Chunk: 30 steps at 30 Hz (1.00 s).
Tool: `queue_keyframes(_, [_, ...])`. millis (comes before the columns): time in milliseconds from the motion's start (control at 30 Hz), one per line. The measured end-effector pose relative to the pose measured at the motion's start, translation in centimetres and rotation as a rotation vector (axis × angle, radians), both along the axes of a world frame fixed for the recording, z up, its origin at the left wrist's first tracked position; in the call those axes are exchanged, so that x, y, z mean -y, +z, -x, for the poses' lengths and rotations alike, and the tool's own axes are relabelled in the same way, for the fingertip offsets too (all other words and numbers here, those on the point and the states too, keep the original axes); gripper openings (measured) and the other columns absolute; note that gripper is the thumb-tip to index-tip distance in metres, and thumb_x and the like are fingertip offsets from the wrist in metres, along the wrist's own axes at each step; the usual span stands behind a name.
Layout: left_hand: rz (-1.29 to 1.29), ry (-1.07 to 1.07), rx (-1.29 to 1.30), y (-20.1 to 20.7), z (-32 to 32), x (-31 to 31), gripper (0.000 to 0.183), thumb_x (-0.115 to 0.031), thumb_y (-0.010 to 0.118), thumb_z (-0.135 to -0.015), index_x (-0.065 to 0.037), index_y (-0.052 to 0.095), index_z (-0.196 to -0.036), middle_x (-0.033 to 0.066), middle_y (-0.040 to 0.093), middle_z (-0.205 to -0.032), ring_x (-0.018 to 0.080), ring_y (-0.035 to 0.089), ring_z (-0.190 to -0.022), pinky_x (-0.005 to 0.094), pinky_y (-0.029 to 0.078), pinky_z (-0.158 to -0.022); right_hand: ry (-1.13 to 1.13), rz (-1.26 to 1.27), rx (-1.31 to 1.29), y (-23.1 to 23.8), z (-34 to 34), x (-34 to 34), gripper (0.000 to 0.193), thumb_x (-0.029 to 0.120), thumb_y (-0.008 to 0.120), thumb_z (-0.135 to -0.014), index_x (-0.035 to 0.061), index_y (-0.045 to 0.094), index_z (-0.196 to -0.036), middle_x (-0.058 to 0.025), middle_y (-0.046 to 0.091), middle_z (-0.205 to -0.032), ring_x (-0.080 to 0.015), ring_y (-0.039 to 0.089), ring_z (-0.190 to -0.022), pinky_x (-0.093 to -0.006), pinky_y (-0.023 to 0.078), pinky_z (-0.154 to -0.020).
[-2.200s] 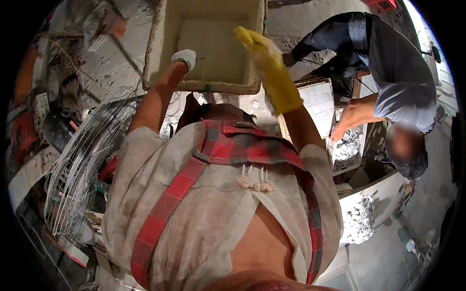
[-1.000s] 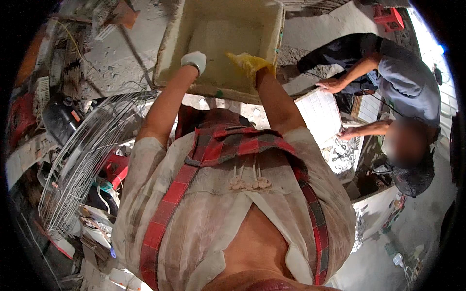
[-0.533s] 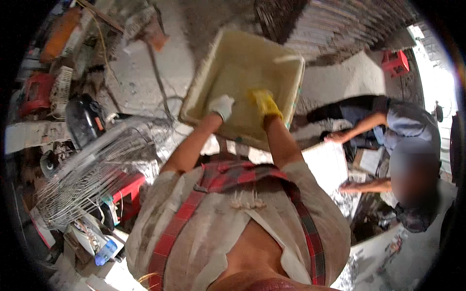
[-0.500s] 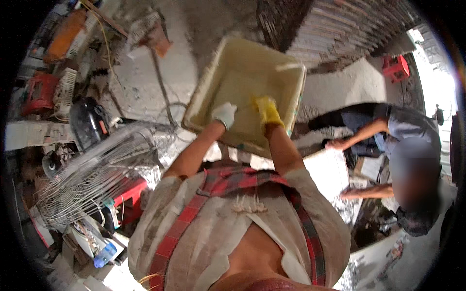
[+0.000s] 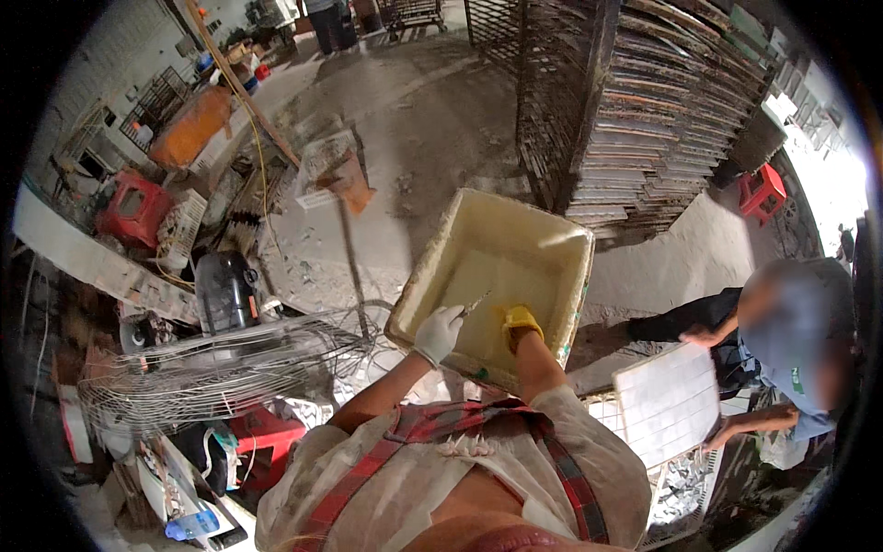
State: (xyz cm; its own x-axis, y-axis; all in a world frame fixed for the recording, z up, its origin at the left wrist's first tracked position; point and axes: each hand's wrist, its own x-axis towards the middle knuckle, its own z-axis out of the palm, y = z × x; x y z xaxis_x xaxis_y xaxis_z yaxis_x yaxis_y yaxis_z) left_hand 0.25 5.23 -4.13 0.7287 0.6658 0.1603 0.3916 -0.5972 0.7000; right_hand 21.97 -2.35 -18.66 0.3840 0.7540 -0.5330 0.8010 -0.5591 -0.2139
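Observation:
A deep rectangular cream tub [image 5: 424, 267] with stained walls stands in front of me, with pale, cloudy liquid or residue over its bottom. My left hand [image 5: 440, 333], in a white glove, is closed around a slim metal tool [image 5: 475, 302] whose thin tip points into the tub; its exact kind is too small to make out. Inside the tub, near the close right side, is my right hand [image 5: 521, 324] in a yellow glove. Its fingers point down and away, hidden by the glove cuff and wrist.
On my right a co-worker [image 5: 796, 331] holds a white grid-lined panel [image 5: 667, 403] over a crate of pale scraps [image 5: 682, 488]. Left stands a wire fan guard [image 5: 230, 363] beside a black fan motor [image 5: 225, 293]. Stacked rack trays [image 5: 648, 138] and a red stool [image 5: 762, 193] lie beyond.
The view has tilted up, so the tub appears lower. My right hand sits deeper in it, and the left hand's tool shows clearly. The co-worker has shifted and raised the white panel.

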Motion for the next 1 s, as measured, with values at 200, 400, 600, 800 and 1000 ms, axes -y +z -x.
queue_keyframes(200, [-0.069, 0.084, 0.071, -1.8, 2.4, -1.1, 0.027, -0.019, 0.061, -0.086, -0.008, 0.067, -0.109, 0.0173, 0.067, -0.094, 0.0369, 0.064, -0.088, 0.0442, 0.051, -0.076, 0.257, 0.165, 0.463, 7.3, 1.7, 2.4, 0.034, 0.039, 0.058, -0.087, 0.0155, 0.070, -0.110, -0.0076, 0.066, -0.109, -0.0228, 0.062, -0.097, -0.0424, 0.047, -0.078])
queue_keyframes(400, [-0.081, 0.064, 0.123, -2.2, 1.8, -0.7, 0.027, -0.019, 0.061, -0.087, -0.006, 0.067, -0.109, 0.0178, 0.067, -0.097, 0.0370, 0.064, -0.090, 0.0440, 0.051, -0.078, 0.115, 0.149, 0.616, 2.6, 1.1, 4.9, 0.023, 0.034, 0.062, -0.083, 0.0218, 0.074, -0.098, -0.0002, 0.070, -0.100, -0.0169, 0.066, -0.096, -0.0384, 0.050, -0.073])
queue_keyframes(600, [-0.033, 0.064, 0.095, -1.1, 3.0, -0.3, 0.026, -0.018, 0.062, -0.088, -0.003, 0.066, -0.109, 0.0191, 0.067, -0.096, 0.0370, 0.064, -0.093, 0.0435, 0.050, -0.080, 0.090, 0.183, 0.378, 1.8, 0.9, 2.6, 0.026, 0.029, 0.057, -0.089, 0.0167, 0.070, -0.107, -0.0053, 0.069, -0.102, -0.0231, 0.066, -0.095, -0.0398, 0.051, -0.079])
queue_keyframes(800, [-0.027, 0.102, 0.183, -0.5, 3.8, -0.7, 0.029, -0.018, 0.063, -0.088, -0.002, 0.066, -0.111, 0.0198, 0.067, -0.102, 0.0352, 0.065, -0.096, 0.0408, 0.051, -0.083, -0.144, -0.007, 0.239, 1.4, 0.2, 0.7, 0.026, 0.024, 0.052, -0.095, 0.0126, 0.066, -0.114, -0.0071, 0.069, -0.100, -0.0267, 0.066, -0.092, -0.0397, 0.052, -0.083])
queue_keyframes(1000, [-0.030, 0.260, 0.363, 0.8, 2.6, -2.8, 0.030, -0.015, 0.059, -0.090, 0.000, 0.064, -0.115, 0.0201, 0.067, -0.107, 0.0360, 0.062, -0.103, 0.0378, 0.048, -0.092, -0.429, -0.960, -0.303, 4.4, -2.2, -2.7, 0.025, 0.027, 0.056, -0.093, 0.0118, 0.068, -0.108, -0.0054, 0.069, -0.098, -0.0243, 0.065, -0.090, -0.0381, 0.052, -0.080])
